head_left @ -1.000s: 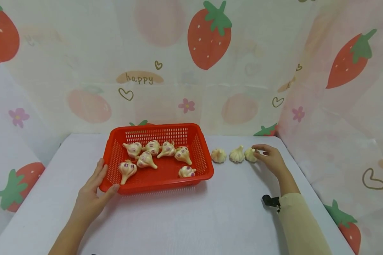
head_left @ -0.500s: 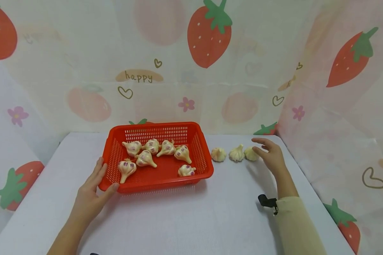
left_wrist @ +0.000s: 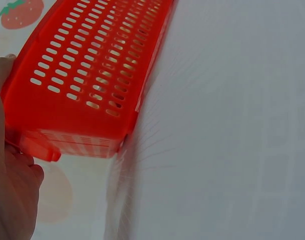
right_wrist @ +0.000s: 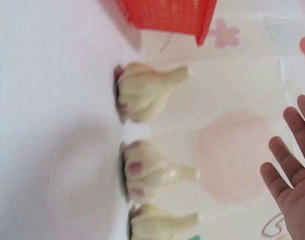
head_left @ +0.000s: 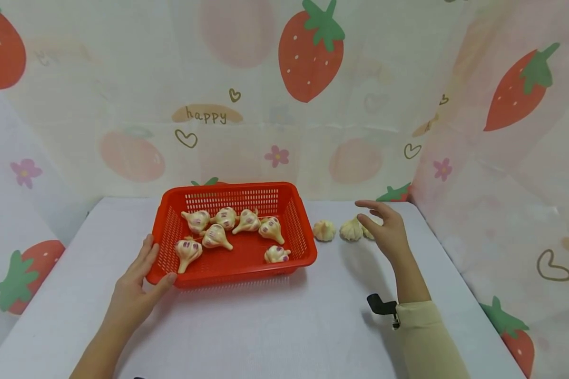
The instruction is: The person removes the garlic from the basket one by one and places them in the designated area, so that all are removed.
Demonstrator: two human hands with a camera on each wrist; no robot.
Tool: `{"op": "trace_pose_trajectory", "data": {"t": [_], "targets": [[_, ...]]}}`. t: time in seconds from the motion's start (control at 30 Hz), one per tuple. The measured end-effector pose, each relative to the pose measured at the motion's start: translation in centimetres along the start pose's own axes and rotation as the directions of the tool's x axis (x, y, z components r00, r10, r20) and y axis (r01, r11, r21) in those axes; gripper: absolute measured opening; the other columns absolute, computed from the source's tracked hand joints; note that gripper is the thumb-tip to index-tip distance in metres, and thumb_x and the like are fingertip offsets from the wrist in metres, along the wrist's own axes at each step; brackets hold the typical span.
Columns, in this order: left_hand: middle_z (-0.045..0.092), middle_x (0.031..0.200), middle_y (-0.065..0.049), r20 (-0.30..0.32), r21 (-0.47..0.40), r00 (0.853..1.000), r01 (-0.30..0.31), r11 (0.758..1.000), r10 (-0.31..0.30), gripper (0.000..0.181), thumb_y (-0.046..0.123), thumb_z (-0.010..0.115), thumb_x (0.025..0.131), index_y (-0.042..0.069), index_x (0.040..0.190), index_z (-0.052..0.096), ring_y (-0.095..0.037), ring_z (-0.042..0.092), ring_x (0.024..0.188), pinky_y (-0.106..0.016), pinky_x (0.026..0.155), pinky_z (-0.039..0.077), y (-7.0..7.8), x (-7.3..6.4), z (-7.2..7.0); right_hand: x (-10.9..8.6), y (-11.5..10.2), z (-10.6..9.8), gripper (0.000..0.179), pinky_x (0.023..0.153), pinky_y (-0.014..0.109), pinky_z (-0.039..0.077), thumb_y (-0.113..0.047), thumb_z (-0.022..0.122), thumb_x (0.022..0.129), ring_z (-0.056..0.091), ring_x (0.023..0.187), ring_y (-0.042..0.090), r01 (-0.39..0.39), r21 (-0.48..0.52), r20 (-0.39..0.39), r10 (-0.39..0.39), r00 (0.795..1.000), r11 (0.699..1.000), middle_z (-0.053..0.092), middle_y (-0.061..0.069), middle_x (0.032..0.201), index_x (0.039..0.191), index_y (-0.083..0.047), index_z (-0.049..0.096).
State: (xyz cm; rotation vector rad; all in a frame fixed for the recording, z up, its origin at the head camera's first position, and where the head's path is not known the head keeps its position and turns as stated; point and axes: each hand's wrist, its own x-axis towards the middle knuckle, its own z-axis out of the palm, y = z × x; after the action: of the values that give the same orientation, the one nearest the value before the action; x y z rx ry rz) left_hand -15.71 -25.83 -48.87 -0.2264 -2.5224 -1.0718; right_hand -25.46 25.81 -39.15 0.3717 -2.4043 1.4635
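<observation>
While the left hand [head_left: 135,292] grips the near-left corner of the red basket [head_left: 242,276], thumb at the near rim and fingers along the side, the right hand [head_left: 388,229] is released, thumb and fingers parted in the air above the garlic row. Three bulbs stand stems up on the counter [head_left: 265,326]: the nearest bulb [head_left: 324,231] just beside the basket's right wall, the middle bulb [head_left: 351,230] next, the far bulb [head_left: 367,233] close to it, partly hidden by the right hand. Seven more bulbs [head_left: 215,237] lie inside the basket. Judgement on technique: come straight down on one bulb, pinch its rounded body front to back, as neighbours leave little finger room, and lift clear before travelling sideways. Left-hand pressure should be light; a hard push would probably slide the basket into the nearest bulb.
</observation>
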Motion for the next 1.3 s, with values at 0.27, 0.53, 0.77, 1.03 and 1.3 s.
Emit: {"op": "trace_pose_trajectory", "data": {"t": [0.27, 0.53, 0.77, 1.03, 1.3], "targets": [[0.024, 0.170, -0.001, -0.013, 0.004, 1.000, -0.010, 1.000, 0.010, 0.082, 0.031, 0.078, 0.093, 0.009, 0.159, 0.035, -0.027, 0.026, 0.156, 0.003, 0.104, 0.016, 0.0, 0.0, 0.1, 0.1, -2.6, 2.8, 0.032, 0.115, 0.060, 0.035, -0.007, 0.070, 0.097, 0.053, 0.127, 0.038, 0.024, 0.021, 0.046, -0.025, 0.999, 0.999, 0.066, 0.018, 0.133, 0.128, 0.000, 0.068], [0.025, 0.169, -0.002, -0.020, -0.003, 1.000, -0.016, 1.000, 0.016, 0.081, 0.029, 0.078, 0.092, 0.007, 0.158, 0.036, -0.026, 0.026, 0.156, 0.003, 0.104, 0.016, 0.0, -0.1, 0.1, 1.0, -2.7, 5.8, 0.031, 0.114, 0.057, 0.038, -0.005, 0.071, 0.096, 0.055, 0.128, 0.033, 0.104, 0.068, 0.097, -0.110, 0.989, 0.992, 0.068, 0.016, 0.130, 0.127, -0.002, 0.069], [0.024, 0.170, -0.002, -0.018, 0.000, 1.000, -0.024, 1.000, 0.024, 0.083, 0.029, 0.079, 0.091, 0.008, 0.158, 0.036, -0.026, 0.026, 0.156, 0.003, 0.104, 0.017, -0.1, -0.1, 0.1, 1.8, -2.5, 7.7, 0.032, 0.113, 0.053, 0.042, -0.013, 0.075, 0.094, 0.056, 0.128, 0.025, 0.112, 0.058, 0.154, -0.120, 0.981, 0.992, 0.069, 0.003, 0.129, 0.126, -0.016, 0.071], [0.023, 0.170, -0.001, -0.001, -0.005, 1.000, -0.016, 1.000, 0.016, 0.083, 0.030, 0.078, 0.092, 0.008, 0.159, 0.034, -0.027, 0.025, 0.156, 0.003, 0.104, 0.016, 0.0, -0.1, 0.0, 2.2, -3.9, 9.4, 0.031, 0.111, 0.053, 0.044, -0.017, 0.075, 0.095, 0.057, 0.127, 0.021, 0.121, 0.050, 0.239, -0.130, 0.962, 0.991, 0.069, -0.004, 0.128, 0.125, -0.017, 0.072], [0.023, 0.170, -0.001, -0.008, -0.015, 1.000, -0.020, 1.000, 0.020, 0.083, 0.029, 0.079, 0.092, 0.008, 0.159, 0.035, -0.025, 0.025, 0.156, 0.003, 0.104, 0.017, -0.1, -0.1, 0.0, 2.6, -5.3, 12.1, 0.031, 0.114, 0.052, 0.042, -0.018, 0.075, 0.095, 0.056, 0.129, 0.015, 0.161, 0.057, 0.295, -0.170, 0.940, 0.985, 0.068, -0.006, 0.128, 0.125, -0.023, 0.072]]}}
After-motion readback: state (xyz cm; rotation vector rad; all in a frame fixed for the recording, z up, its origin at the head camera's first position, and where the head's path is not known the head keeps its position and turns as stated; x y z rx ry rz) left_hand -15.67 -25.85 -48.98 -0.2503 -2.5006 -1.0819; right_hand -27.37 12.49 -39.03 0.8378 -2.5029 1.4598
